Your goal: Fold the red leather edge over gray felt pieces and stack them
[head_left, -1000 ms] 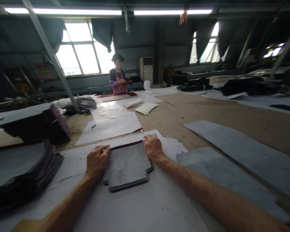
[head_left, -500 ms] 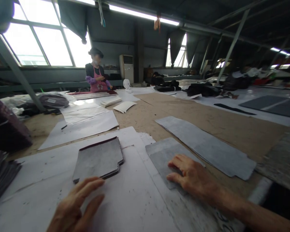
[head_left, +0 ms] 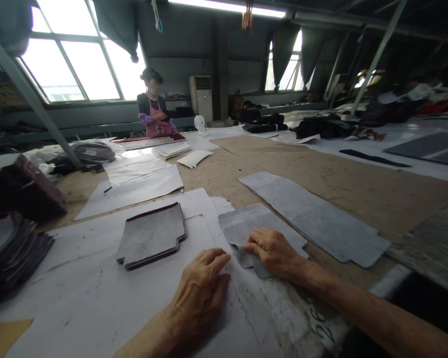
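My right hand [head_left: 272, 251] pinches the near left edge of a flat grey cut piece [head_left: 246, 219], fabric or leather by its look, and a fold rises at the fingertips. My left hand [head_left: 203, 278] hovers over or rests on the white sheet [head_left: 97, 298] just left of that piece, fingers stretched and thumb apart, holding nothing. Further left lies a small neat stack of notched grey pieces [head_left: 153, 233] with a dark red strip along its far edge. To the right, a long grey piece [head_left: 309, 219] lies flat on the brown board.
At the left edge stand a curved stack of dark pieces [head_left: 18, 253] and a dark maroon block [head_left: 26, 189]. White paper sheets [head_left: 145, 184] lie further back. A person in a pink apron [head_left: 159, 119] stands across the table, near a small white fan [head_left: 200, 124].
My left hand has moved right, away from the small stack and towards the grey piece. My right hand has closed on that piece's edge and lifted it into a fold. The view has shifted slightly.
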Action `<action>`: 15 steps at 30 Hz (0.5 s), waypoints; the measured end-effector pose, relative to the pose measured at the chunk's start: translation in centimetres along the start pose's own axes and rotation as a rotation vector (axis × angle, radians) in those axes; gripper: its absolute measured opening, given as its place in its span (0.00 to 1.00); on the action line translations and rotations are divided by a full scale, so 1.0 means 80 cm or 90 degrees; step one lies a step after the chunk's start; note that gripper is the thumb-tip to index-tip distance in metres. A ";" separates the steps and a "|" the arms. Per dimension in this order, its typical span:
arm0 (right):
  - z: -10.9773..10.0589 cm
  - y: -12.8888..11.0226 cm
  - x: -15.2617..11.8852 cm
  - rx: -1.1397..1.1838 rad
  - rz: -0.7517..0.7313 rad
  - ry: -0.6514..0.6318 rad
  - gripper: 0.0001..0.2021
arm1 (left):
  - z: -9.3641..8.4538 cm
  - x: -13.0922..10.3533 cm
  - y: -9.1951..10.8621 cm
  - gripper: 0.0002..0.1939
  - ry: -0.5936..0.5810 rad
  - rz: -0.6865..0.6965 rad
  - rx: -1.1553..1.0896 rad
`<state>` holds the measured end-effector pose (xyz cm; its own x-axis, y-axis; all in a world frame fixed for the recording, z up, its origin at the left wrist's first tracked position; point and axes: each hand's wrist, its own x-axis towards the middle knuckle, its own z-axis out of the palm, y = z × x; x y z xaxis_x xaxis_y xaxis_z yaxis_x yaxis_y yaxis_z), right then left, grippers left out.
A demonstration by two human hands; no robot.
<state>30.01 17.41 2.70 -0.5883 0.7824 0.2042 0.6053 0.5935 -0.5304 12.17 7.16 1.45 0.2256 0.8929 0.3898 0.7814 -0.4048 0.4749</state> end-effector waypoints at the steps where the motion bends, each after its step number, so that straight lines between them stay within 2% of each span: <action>1: -0.001 0.001 0.000 0.015 0.006 0.000 0.07 | 0.000 0.004 0.001 0.16 -0.014 0.000 0.012; 5: -0.009 0.004 0.000 0.091 0.052 0.004 0.10 | -0.001 0.023 0.009 0.17 -0.086 0.005 0.057; 7: -0.010 0.006 0.000 0.132 0.077 0.011 0.11 | 0.002 0.035 0.011 0.17 -0.099 -0.027 0.091; 12: -0.006 0.008 0.001 0.209 0.112 0.019 0.11 | 0.013 0.059 0.008 0.14 -0.081 -0.102 0.173; 15: -0.016 0.014 0.007 0.249 0.147 0.017 0.12 | 0.018 0.062 0.004 0.16 -0.071 -0.116 0.188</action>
<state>31.03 18.77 3.30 -0.4454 0.8932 0.0625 0.4674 0.2914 -0.8346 14.37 11.74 2.40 0.1164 0.9677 0.2236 0.9453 -0.1770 0.2739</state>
